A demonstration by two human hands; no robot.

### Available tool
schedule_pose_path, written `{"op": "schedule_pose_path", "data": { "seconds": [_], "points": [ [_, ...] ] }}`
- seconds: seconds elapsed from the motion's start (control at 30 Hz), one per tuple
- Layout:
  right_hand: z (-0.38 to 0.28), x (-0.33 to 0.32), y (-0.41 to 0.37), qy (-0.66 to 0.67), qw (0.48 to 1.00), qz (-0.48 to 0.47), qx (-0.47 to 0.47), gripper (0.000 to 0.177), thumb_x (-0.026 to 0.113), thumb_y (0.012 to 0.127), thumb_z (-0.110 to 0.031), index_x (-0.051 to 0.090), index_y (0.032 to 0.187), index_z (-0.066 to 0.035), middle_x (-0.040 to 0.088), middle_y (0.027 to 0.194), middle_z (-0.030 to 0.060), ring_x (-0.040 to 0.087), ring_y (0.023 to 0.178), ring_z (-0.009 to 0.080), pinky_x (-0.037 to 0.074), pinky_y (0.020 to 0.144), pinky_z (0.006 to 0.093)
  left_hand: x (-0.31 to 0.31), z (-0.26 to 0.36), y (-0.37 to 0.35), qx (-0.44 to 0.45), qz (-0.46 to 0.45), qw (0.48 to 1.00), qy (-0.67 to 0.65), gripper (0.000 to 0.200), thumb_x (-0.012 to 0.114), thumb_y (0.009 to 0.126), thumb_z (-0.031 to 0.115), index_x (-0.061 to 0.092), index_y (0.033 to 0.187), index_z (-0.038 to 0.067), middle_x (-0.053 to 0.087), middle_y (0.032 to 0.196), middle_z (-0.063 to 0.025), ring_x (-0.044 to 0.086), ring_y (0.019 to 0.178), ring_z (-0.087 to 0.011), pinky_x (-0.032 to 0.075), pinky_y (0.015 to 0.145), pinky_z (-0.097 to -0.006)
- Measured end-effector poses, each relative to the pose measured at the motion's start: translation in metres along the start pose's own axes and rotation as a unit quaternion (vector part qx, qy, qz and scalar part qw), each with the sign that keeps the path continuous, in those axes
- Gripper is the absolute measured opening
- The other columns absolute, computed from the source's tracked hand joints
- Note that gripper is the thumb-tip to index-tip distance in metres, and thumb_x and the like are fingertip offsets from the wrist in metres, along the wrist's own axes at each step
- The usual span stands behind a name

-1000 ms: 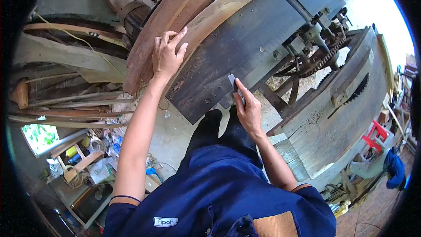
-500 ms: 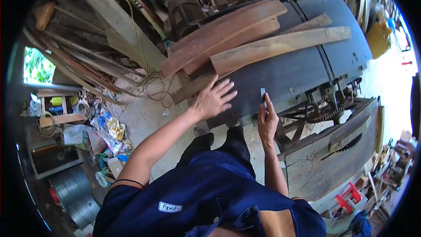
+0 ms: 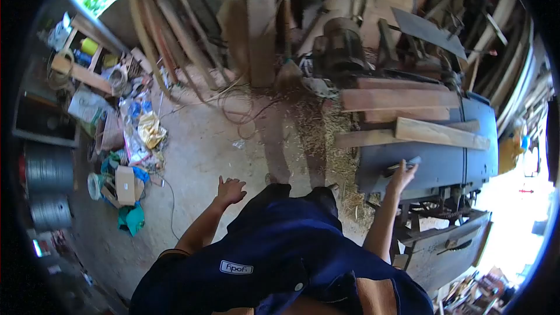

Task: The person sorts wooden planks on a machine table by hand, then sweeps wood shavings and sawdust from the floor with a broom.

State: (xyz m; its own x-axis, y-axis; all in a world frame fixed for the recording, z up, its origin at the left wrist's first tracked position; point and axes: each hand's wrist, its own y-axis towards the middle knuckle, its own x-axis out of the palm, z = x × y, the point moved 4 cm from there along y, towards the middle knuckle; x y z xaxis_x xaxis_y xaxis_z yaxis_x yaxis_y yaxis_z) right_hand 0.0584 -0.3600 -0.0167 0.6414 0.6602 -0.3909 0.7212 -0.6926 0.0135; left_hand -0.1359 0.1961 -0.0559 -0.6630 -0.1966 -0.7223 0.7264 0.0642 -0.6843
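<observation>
My right hand point(image 3: 399, 178) is closed on a small flat-bladed metal tool point(image 3: 413, 161), held low over the dark machine table point(image 3: 373, 163); its exact kind is blurred. Just beyond that hand, a pale wooden board point(image 3: 437, 133) lies across the table, with reddish boards point(image 3: 399, 100) stacked behind it. My left hand point(image 3: 231, 191) hangs over the concrete floor in front of my body, fingers apart and holding nothing.
Wood shavings point(image 3: 344, 166) lie on the floor along the machine. Long timber point(image 3: 261, 29) leans at the back, near a motor point(image 3: 343, 41). To the left are a cardboard box point(image 3: 128, 185), bags and metal drums point(image 3: 48, 166). A cable point(image 3: 173, 207) runs across the floor.
My view and body have turned left, so the machine now sits farther right. My left hand has come away from the table and over the floor. The right hand keeps hold of the tool.
</observation>
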Motion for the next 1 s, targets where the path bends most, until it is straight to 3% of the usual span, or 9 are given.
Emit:
{"op": "schedule_pose_path", "data": {
  "seconds": [0.1, 0.2, 0.3, 0.37, 0.5, 0.57, 0.7, 0.8, 1.0],
  "points": [
    [0.012, 0.013, 0.019, -0.196, 0.976, 0.097, -0.018, 0.078, 0.065, 0.092, -0.03, 0.027, 0.147, 0.009, 0.029, 0.148, 0.0344, 0.031, 0.136, 0.0478, 0.031, 0.111, 0.0509, 0.037, -0.07, -0.02, -0.068, -0.055, 0.993, -0.081, 0.05, 0.061, 0.088, 0.04, 0.057, 0.135, 0.021, 0.059, 0.133, -0.0119, 0.054, 0.125, -0.0327, 0.029, 0.108, -0.0637],
    [-0.019, 0.034, -0.011, -0.314, 0.941, 0.116, -0.046, 0.075, 0.063, 0.092, -0.029, 0.028, 0.15, 0.002, 0.028, 0.147, 0.0345, 0.033, 0.134, 0.0477, 0.031, 0.11, 0.0534, 0.088, -0.14, -0.025, -0.127, -0.037, 0.969, -0.206, 0.052, 0.062, 0.088, 0.043, 0.057, 0.135, 0.02, 0.064, 0.126, -0.0133, 0.059, 0.118, -0.0347, 0.042, 0.102, -0.0547],
    [-0.084, 0.079, -0.096, -0.332, 0.909, 0.176, -0.179, 0.067, 0.062, 0.093, -0.025, 0.033, 0.151, -0.007, 0.032, 0.146, 0.0315, 0.035, 0.133, 0.0445, 0.032, 0.108, 0.0547, 0.134, -0.19, -0.037, -0.167, -0.038, 0.939, -0.299, 0.053, 0.063, 0.087, 0.046, 0.059, 0.132, 0.018, 0.066, 0.122, -0.0151, 0.061, 0.114, -0.0365, 0.049, 0.097, -0.0466],
    [-0.132, 0.122, -0.167, -0.283, 0.87, 0.109, -0.39, 0.057, 0.06, 0.094, -0.02, 0.042, 0.148, -0.015, 0.036, 0.145, 0.0272, 0.036, 0.134, 0.0427, 0.033, 0.107, 0.0536, 0.155, -0.207, -0.037, -0.181, -0.056, 0.927, -0.325, 0.054, 0.064, 0.086, 0.047, 0.061, 0.13, 0.017, 0.066, 0.121, -0.0161, 0.061, 0.114, -0.0372, 0.05, 0.096, -0.0437],
    [-0.157, 0.215, -0.249, -0.253, 0.822, -0.178, -0.478, 0.051, 0.06, 0.092, -0.013, 0.051, 0.142, -0.018, 0.037, 0.145, 0.0204, 0.038, 0.131, 0.0406, 0.033, 0.107, 0.0537, 0.171, -0.219, -0.021, -0.201, -0.051, 0.915, -0.347, 0.052, 0.068, 0.085, 0.045, 0.063, 0.126, 0.013, 0.072, 0.11, -0.0141, 0.068, 0.104, -0.0299, 0.052, 0.092, -0.0392],
    [-0.15, 0.263, -0.264, -0.235, 0.826, -0.213, -0.466, 0.051, 0.059, 0.09, -0.009, 0.053, 0.14, -0.017, 0.038, 0.144, 0.0191, 0.039, 0.129, 0.0411, 0.032, 0.107, 0.0548, 0.15, -0.213, -0.01, -0.159, -0.038, 0.882, -0.442, 0.052, 0.066, 0.086, 0.045, 0.062, 0.127, 0.013, 0.069, 0.114, -0.0177, 0.063, 0.11, -0.0371, 0.05, 0.094, -0.0435],
    [-0.17, 0.347, -0.285, -0.207, 0.82, -0.298, -0.443, 0.049, 0.059, 0.087, -0.003, 0.057, 0.135, -0.015, 0.042, 0.14, 0.0188, 0.04, 0.128, 0.0406, 0.036, 0.105, 0.0536, 0.095, -0.217, 0.011, -0.133, 0.046, 0.881, -0.451, 0.051, 0.064, 0.088, 0.043, 0.06, 0.13, 0.013, 0.069, 0.112, -0.0191, 0.065, 0.107, -0.0371, 0.051, 0.092, -0.0438],
    [-0.181, 0.414, -0.291, -0.211, 0.751, -0.35, -0.519, 0.04, 0.061, 0.084, -0.003, 0.064, 0.124, -0.008, 0.05, 0.132, 0.0189, 0.048, 0.121, 0.0412, 0.045, 0.099, 0.0478, 0.06, -0.241, 0.017, -0.169, 0.06, 0.863, -0.473, 0.05, 0.064, 0.089, 0.043, 0.06, 0.13, 0.014, 0.069, 0.112, -0.0193, 0.065, 0.107, -0.0368, 0.051, 0.092, -0.0434],
    [-0.222, 0.563, -0.327, -0.159, 0.73, -0.481, -0.458, 0.03, 0.058, 0.086, -0.003, 0.067, 0.115, -0.006, 0.057, 0.118, 0.0148, 0.055, 0.11, 0.0361, 0.048, 0.093, 0.0441, 0.05, -0.317, 0.027, -0.241, 0.016, 0.835, -0.495, 0.046, 0.064, 0.088, 0.043, 0.065, 0.124, 0.014, 0.07, 0.108, -0.0202, 0.067, 0.104, -0.0368, 0.052, 0.089, -0.0431]
  ]
}}
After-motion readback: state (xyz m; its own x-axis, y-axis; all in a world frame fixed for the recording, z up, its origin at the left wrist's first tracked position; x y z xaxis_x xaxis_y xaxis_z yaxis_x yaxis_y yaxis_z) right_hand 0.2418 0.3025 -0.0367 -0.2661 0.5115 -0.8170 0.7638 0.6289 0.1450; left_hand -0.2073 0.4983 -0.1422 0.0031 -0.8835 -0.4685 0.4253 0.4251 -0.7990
